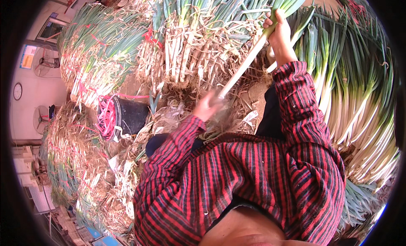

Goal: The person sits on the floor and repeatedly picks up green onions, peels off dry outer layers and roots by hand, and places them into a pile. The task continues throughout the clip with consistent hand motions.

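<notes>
A long green onion point(244, 63) slants across the view, its white stalk bare and its green leaves at the top. My right hand point(279, 32) grips it where white turns to green. At the lower, root end of the same stalk is my left hand point(207, 106), blurred, with fingers closed around the tip; roots and loose skin beneath it are smeared. Just right of my right wrist lies another green onion point(296, 35). A large pile of peeled green onions point(355, 103) with clean white stalks fans out on the right.
Untrimmed green onions point(187, 49) with dry skins lie ahead; more tied bundles point(98, 49) are at the left. A black bucket point(131, 116) on its side holds pink plastic strips point(107, 117). Discarded skins point(171, 116) and a clear plastic bag lie near my knees. Fans point(42, 61) stand farther left.
</notes>
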A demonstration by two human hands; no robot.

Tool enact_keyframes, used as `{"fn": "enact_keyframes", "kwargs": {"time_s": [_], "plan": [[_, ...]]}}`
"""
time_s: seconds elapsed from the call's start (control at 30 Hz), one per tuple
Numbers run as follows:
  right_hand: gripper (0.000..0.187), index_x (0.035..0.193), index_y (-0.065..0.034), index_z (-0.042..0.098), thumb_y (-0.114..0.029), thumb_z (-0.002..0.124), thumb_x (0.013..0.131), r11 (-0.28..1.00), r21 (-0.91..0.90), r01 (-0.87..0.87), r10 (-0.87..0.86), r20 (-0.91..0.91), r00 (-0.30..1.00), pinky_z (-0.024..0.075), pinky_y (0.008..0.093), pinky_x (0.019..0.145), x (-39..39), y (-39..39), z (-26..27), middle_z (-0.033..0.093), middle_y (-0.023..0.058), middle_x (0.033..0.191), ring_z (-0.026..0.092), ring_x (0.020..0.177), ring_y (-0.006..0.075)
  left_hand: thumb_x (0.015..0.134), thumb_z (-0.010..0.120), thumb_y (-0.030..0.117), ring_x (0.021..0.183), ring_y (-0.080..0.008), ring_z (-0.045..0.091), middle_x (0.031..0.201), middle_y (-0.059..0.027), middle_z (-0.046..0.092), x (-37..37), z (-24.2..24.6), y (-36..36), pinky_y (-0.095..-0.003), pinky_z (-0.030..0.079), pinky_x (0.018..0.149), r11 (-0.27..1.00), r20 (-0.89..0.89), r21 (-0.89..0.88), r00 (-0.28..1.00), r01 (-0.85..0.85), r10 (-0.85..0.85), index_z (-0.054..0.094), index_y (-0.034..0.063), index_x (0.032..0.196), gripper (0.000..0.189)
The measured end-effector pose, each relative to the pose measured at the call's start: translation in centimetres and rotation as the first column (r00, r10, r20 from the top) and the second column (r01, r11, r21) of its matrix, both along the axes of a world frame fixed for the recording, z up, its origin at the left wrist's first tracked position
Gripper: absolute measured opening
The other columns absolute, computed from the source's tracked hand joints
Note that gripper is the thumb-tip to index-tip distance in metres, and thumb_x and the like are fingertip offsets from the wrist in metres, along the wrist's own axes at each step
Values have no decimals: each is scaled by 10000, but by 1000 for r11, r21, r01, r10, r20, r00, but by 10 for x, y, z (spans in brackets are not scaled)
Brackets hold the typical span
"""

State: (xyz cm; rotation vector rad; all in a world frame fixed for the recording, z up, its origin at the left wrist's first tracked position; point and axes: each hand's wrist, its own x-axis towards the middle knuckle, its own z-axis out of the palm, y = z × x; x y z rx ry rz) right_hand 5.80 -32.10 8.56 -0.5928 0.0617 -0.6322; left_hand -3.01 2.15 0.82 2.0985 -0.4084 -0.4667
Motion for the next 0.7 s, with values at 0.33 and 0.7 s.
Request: {"fn": "enact_keyframes", "kwargs": {"time_s": [0.33,0.7], "plan": [[205,729,-115,435,-193,580,851,969,62,-241,244,-418,875,310,251,424,-13,90,-20,357,-45,512,337,429,101,857,583,173,513,-75,500,644,4,504,-7,42,-86,-220,412,413,929,-297,-370,944,27,-145,480,6,973,228],[236,688,-146,425,-195,552,881,988,-30,-149,137,-243,960,249,230,411,11,-64,10,325,-67,495,303,411,77,786,613,204,706,-248,629,785,-130,623,-78,9,27,-372,502,576,757,121,600,906,258,-405,615,79,994,243]]}}
